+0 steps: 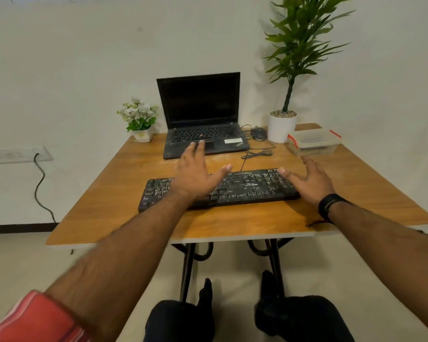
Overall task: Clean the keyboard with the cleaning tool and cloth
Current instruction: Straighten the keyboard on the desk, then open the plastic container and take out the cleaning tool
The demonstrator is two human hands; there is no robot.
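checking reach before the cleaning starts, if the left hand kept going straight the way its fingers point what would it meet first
Probably the open laptop: the left hand, spread open over the keyboard, points at its front edge. How high the hand is stays unclear.

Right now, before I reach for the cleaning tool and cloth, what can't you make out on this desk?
Head view only:
- Clear container: contents unreadable through the cloudy walls; no tool or cloth shows anywhere.
- Keyboard: its left-middle keys are hidden under the left hand; its right end is partly behind the right hand.
- Laptop: the left hand's fingers cover its front edge.
- Key legends: too small and smeared.
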